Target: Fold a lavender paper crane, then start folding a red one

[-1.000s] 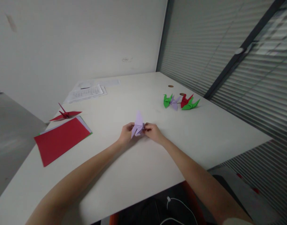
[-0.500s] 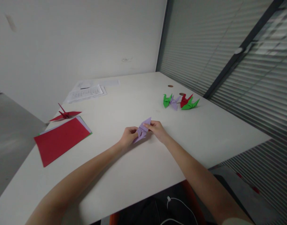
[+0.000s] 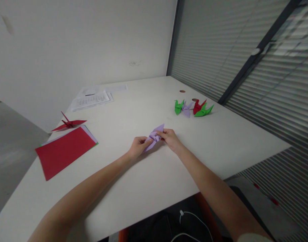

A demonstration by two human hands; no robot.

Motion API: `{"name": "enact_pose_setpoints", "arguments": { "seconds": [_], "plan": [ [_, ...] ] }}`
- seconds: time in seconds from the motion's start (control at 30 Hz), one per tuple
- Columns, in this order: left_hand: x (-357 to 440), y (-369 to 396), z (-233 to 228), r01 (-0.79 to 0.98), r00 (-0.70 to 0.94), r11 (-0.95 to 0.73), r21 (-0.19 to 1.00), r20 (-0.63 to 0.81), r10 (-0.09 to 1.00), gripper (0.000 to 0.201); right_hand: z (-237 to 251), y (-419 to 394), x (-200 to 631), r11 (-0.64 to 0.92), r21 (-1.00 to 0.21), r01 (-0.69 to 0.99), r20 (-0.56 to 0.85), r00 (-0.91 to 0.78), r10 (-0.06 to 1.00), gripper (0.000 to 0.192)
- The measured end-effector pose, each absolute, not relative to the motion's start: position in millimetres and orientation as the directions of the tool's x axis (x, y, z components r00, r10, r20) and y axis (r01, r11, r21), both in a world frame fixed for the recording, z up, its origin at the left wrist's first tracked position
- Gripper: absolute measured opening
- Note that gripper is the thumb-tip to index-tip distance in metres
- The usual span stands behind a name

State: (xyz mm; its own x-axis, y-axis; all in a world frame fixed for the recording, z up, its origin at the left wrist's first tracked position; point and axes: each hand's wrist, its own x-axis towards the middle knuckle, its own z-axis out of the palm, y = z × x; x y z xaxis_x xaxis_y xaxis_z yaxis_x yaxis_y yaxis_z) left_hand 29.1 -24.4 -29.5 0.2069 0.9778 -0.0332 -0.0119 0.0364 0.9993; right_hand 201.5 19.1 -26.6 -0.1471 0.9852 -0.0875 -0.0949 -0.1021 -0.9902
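Just above the white table (image 3: 133, 181), a light purple origami crane (image 3: 157, 129) is held between my two hands, its folded paper wings spread apart. My left hand (image 3: 138, 147) pinches its lower left part, thumb on top. On the other side, my right hand (image 3: 169, 138) grips its right part between thumb and fingers. The fingertips cover some of the folds, and the fingers beneath the paper are hidden.
At left, a red crane (image 3: 69, 124) stands behind a stack of coloured paper, red sheet (image 3: 67, 151) uppermost. Written pages (image 3: 92, 101) lie farther back. To the right are green (image 3: 178, 107), purple (image 3: 186, 109), red (image 3: 198, 106) and green cranes (image 3: 204, 111), near the blinds (image 3: 206, 60).
The purple paper has opened wider and its upper tip reaches higher. My left thumb now lies across its lower part, and my right thumb has shifted down towards the middle folds.
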Motion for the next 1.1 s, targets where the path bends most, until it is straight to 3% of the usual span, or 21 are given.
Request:
{"name": "enact_pose_setpoints", "arguments": {
  "seconds": [0.2, 0.5, 0.73, 0.87, 1.1],
  "plan": [
    [29, -26, -28, -0.04, 0.218, 0.042, 0.998, -0.032, 0.975, 0.055, -25, 19, 203, -0.117, -0.985, -0.127, -0.103, -0.11, 0.989, 0.033],
    [27, -25, -27, -0.154, 0.244, 0.085, 0.984, -0.046, 0.969, 0.048, -25, 17, 198, -0.163, -0.975, -0.148, -0.127, -0.23, 0.965, 0.037],
    [26, -24, -29, -0.205, 0.282, 0.095, 0.974, -0.034, 0.959, 0.046, -19, 12, 197, -0.223, -0.948, -0.226, -0.17, -0.231, 0.958, 0.035],
    [25, -24, -32, -0.195, 0.292, 0.084, 0.977, -0.023, 0.956, 0.044, -17, 10, 196, -0.252, -0.939, -0.234, -0.177, -0.299, 0.938, 0.041],
    [23, -23, -37, -0.136, 0.341, 0.085, 0.987, -0.034, 0.94, 0.04, -15, 12, 197, -0.231, -0.936, -0.265, -0.175, -0.219, 0.96, 0.035]
  ]
}}
